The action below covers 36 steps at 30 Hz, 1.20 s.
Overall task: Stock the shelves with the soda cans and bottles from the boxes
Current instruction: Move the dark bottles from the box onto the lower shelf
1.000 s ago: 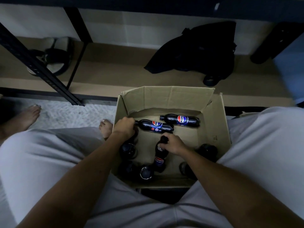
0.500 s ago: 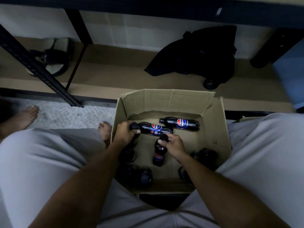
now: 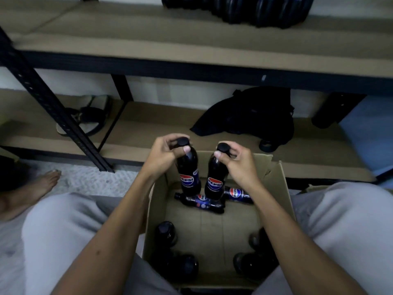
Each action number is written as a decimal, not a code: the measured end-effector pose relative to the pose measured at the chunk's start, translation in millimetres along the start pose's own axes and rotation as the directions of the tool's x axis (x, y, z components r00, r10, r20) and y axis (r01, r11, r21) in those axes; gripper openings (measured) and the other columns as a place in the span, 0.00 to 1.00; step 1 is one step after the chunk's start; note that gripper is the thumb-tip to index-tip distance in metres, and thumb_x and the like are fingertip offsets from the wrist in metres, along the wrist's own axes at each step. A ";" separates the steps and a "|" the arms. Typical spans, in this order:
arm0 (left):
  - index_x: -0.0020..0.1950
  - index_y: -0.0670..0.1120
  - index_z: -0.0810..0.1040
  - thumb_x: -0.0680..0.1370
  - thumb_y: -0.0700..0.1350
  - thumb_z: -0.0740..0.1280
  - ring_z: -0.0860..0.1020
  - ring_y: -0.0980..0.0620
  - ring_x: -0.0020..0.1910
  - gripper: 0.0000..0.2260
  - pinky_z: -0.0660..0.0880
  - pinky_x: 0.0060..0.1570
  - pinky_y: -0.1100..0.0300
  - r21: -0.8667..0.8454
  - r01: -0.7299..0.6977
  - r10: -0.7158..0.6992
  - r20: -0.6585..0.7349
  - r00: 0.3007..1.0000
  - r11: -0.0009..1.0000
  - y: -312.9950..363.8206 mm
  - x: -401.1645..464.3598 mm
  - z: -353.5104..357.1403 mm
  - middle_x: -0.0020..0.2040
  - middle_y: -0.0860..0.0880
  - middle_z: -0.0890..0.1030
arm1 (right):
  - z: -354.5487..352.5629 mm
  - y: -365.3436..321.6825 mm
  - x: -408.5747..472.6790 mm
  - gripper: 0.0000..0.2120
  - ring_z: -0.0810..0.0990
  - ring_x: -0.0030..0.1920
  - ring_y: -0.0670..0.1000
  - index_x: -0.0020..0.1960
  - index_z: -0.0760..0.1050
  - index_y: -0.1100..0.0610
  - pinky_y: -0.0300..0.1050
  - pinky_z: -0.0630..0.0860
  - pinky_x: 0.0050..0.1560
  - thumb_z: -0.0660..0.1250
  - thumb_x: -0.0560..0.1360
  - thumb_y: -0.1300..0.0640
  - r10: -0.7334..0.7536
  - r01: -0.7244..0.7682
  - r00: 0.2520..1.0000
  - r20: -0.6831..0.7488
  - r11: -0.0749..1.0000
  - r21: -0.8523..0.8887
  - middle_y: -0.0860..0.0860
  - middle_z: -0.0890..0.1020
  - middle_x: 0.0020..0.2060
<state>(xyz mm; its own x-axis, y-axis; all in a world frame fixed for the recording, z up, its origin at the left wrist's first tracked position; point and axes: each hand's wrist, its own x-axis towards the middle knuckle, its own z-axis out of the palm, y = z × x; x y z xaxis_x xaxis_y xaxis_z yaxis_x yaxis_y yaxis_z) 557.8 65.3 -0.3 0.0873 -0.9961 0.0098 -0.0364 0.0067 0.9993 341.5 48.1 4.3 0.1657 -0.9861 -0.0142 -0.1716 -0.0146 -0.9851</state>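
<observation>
Currently left hand [image 3: 164, 155] pinches neck of left bottle [image 3: 188, 170] under cap; right hand [image 3: 238, 161] pinches neck of right bottle [image 3: 214, 177] likewise. Both bottles upright, raised above cardboard box [image 3: 282, 194]; neck hold judged to suit carrying one per hand. Two bottles lie flat at box far end; others stand at box near corners. Shelf [image 3: 191, 47] beyond box holds dark bottle cluster [image 3: 244, 9]. Lower shelf, behind box: black bag [image 3: 251, 116], sandal [image 3: 89, 116]. Room dim; pale floor left of box.
</observation>
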 end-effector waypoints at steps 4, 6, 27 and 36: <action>0.59 0.34 0.77 0.75 0.32 0.68 0.82 0.52 0.46 0.13 0.78 0.49 0.61 -0.065 -0.192 0.193 0.006 0.981 0.979 57.0 6.5 16.7 0.46 0.42 0.84 | -3.2 -61.2 8.7 0.10 0.84 0.46 0.42 0.54 0.78 0.55 0.34 0.77 0.44 0.72 0.74 0.62 -0.140 0.144 0.989 -0.047 0.986 0.088 0.47 0.85 0.46; 0.61 0.34 0.76 0.75 0.36 0.67 0.81 0.50 0.45 0.15 0.78 0.47 0.59 -0.115 -0.274 0.273 -0.030 0.962 0.955 85.7 10.6 23.2 0.45 0.41 0.83 | -2.4 -93.8 11.3 0.12 0.85 0.44 0.48 0.56 0.75 0.61 0.39 0.80 0.43 0.72 0.75 0.63 -0.201 0.212 0.977 -0.075 0.960 0.186 0.52 0.86 0.46; 0.52 0.40 0.78 0.79 0.36 0.63 0.81 0.43 0.37 0.05 0.80 0.44 0.47 -0.181 -0.581 0.520 -0.294 0.802 0.794 311.9 108.3 26.3 0.39 0.39 0.82 | -8.5 -302.5 119.3 0.08 0.85 0.41 0.55 0.55 0.78 0.62 0.57 0.82 0.48 0.67 0.78 0.60 -0.613 0.691 0.712 -0.343 0.698 0.187 0.60 0.84 0.40; 0.45 0.42 0.80 0.78 0.37 0.65 0.81 0.44 0.36 0.05 0.80 0.45 0.46 -0.170 -0.508 0.431 -0.349 0.832 0.844 317.4 146.9 19.7 0.38 0.41 0.82 | -5.6 -312.6 168.7 0.05 0.84 0.39 0.56 0.47 0.81 0.59 0.61 0.82 0.49 0.67 0.78 0.60 -0.523 0.590 0.801 -0.292 0.771 0.240 0.59 0.84 0.36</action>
<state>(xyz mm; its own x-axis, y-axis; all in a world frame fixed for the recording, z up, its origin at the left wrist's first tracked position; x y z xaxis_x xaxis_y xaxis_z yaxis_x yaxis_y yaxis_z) 539.4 -80.6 317.7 0.4043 -0.7956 0.4511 0.0940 0.5268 0.8448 417.7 -114.7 310.7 -0.0609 -0.8305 0.5536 0.1983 -0.5537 -0.8088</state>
